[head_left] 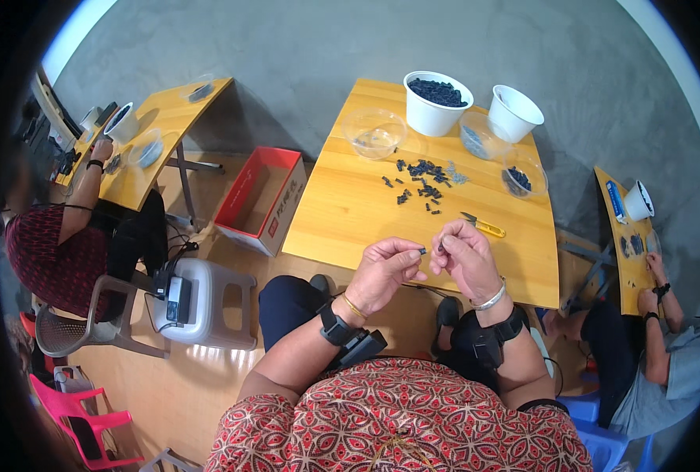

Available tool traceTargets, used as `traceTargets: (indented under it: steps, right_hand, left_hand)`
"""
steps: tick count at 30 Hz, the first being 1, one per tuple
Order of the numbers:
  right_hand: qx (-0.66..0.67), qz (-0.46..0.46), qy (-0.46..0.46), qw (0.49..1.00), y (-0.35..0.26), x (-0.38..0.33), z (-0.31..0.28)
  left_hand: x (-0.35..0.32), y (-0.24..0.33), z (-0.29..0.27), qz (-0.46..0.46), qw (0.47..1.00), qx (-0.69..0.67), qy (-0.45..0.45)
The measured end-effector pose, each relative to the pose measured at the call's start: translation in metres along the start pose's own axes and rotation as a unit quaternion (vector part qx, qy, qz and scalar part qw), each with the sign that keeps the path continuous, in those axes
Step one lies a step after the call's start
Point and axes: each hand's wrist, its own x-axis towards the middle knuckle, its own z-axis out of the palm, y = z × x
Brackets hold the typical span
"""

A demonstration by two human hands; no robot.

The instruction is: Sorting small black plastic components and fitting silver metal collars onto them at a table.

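Over the near edge of the yellow wooden table (326,228), both my hands are raised close together, slightly apart. My left hand (383,275) pinches a small black plastic part (423,251) between thumb and forefinger. The fingers of my right hand (473,259) are closed in a pinch; a dark bit shows at their tips, too small to name. Beyond them lie a loose pile of small black parts (427,169) and a patch of small grey pieces (457,175). Yellow-handled snips (488,228) rest just past my right hand.
At the back stand a white tub (435,122) full of black parts, another white tub (515,115) and clear plastic bowls (375,145). A red-and-white box (259,200) and a grey stool (208,303) are on the left. Co-workers sit at tables (157,118) on either side.
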Motion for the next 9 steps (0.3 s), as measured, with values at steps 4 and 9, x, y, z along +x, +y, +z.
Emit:
traceTargets:
  steps: [4, 9]
  right_hand:
    - [0.009, 0.006, -0.01, 1.0, 0.0012, -0.0028, 0.003]
    - [0.001, 0.004, -0.013, 1.0, 0.007, -0.0026, -0.0043]
  left_hand:
    - [-0.004, 0.0021, 0.0053, 0.008, 1.0, 0.0, -0.006]
    - [-0.0052, 0.0018, 0.0051, 0.024, 1.0, -0.01, -0.005]
